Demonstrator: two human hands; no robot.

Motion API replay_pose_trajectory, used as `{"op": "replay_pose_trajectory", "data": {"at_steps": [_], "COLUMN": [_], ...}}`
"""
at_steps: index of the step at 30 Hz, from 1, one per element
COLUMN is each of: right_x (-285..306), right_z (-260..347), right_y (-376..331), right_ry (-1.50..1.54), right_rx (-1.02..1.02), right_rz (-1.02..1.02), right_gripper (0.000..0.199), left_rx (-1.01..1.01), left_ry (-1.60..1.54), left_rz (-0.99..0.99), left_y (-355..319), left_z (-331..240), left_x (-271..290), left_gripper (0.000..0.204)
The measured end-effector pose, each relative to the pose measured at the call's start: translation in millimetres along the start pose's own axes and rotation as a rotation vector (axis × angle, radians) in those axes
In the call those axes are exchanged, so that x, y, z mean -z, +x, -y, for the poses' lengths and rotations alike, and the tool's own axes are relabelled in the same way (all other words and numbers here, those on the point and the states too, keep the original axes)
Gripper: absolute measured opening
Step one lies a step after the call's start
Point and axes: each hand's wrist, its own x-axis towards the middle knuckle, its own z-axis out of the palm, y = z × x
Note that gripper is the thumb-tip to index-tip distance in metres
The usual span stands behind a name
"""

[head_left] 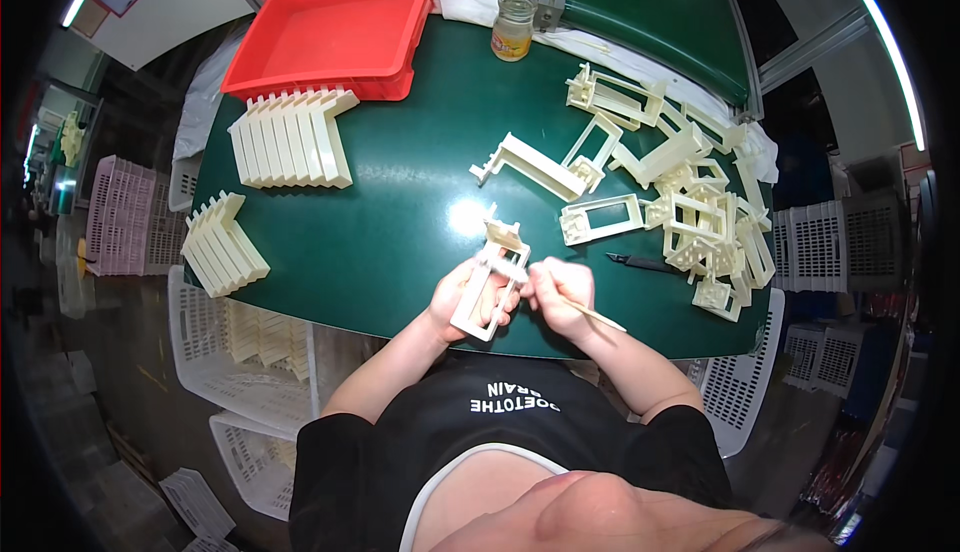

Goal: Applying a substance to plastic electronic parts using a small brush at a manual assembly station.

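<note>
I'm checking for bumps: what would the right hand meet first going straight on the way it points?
Likely the cream plastic frame held in the left hand; any gap before it is hard to judge.

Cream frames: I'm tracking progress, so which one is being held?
The frame in the left hand; the scattered frames farther right lie on the green table, not held.

Red tray (330, 32) and glass jar (513, 27) on green table (410, 152), pink crate (120, 220) at left.

Black T-shirt (420, 402); short, loose black sleeves (335, 467); white neckband (490, 447); white block lettering (515, 398) across chest.
</note>
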Motion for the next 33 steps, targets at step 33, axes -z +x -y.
{"op": "replay_pose_trajectory", "data": {"at_steps": [33], "right_x": [11], "right_z": [18], "right_y": [-19], "right_ry": [-0.319], "right_rx": [0.313], "right_rz": [0.314], "right_gripper": [0.022], "left_rx": [-0.175], "left_ry": [0.075], "left_rz": [0.01], "left_y": [5], "left_z": [10], "left_x": [1], "left_gripper": [0.05]}}
